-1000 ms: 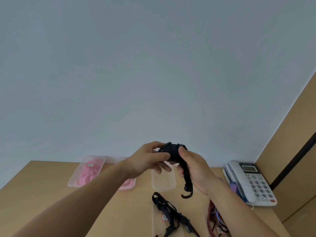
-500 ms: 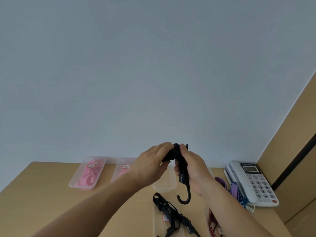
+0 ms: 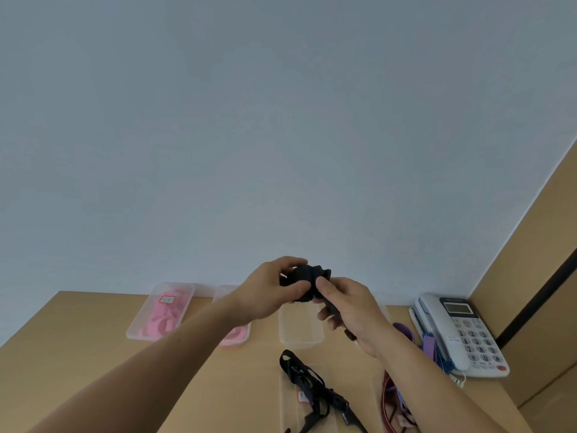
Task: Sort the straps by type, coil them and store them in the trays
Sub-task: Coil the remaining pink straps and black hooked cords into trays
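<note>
Both hands hold a black strap (image 3: 304, 278) wound into a tight coil, raised above the wooden table (image 3: 78, 326). My left hand (image 3: 268, 292) grips the coil from the left; my right hand (image 3: 346, 310) pinches its right side with the thumb. The strap's hook end is hidden in my right palm. Below the hands stands an empty clear tray (image 3: 300, 328). Two clear trays at the back left, one (image 3: 162, 310) fully seen and one (image 3: 232, 335) partly behind my left arm, hold pink straps. A loose black strap with buckles (image 3: 315, 389) lies on a tray near the front edge.
A white desk telephone (image 3: 459, 332) sits at the right by a tan partition. Purple and blue straps (image 3: 427, 345) lie beside it, and red straps (image 3: 390, 398) lie under my right forearm. A pale blue wall fills the view behind the table.
The dangling hooked end of the black strap has been drawn up; it no longer hangs below my right hand, and the coil is tighter.
</note>
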A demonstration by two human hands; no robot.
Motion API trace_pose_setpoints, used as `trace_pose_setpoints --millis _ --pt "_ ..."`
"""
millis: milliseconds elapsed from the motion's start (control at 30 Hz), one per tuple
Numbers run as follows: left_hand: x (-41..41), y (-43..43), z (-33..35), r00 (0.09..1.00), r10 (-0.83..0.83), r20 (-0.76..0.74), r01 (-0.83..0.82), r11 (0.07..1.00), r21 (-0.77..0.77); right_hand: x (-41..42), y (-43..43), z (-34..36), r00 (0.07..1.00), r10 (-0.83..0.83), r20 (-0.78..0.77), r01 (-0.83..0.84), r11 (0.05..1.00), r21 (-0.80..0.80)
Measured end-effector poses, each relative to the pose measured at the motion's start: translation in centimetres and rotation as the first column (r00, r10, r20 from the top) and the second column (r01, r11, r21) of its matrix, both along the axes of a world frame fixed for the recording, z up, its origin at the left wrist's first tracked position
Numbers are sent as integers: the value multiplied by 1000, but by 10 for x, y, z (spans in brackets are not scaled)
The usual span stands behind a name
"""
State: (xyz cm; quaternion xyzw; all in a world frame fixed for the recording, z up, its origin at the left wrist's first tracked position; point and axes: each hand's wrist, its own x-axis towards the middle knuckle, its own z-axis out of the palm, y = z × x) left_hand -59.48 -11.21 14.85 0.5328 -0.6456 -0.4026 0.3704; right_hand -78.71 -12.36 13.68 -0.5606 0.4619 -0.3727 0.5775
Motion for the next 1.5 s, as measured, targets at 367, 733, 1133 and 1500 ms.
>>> trace_pose_setpoints --millis 367,733,1133,1500 --pt "-9 1 -2 894 200 -400 -145 976 164 28 5 5 996 -79 43 84 988 -127" --pt "-18 12 1 560 257 -788 79 930 359 62 2 -2 919 -376 122 391 820 -418" --pt "14 15 -15 509 202 -837 200 918 343 84 -7 -14 928 -362 84 364 844 -395" --pt "51 6 -47 759 150 -634 228 850 474 93 4 -32 959 -163 -231 114 971 -212"
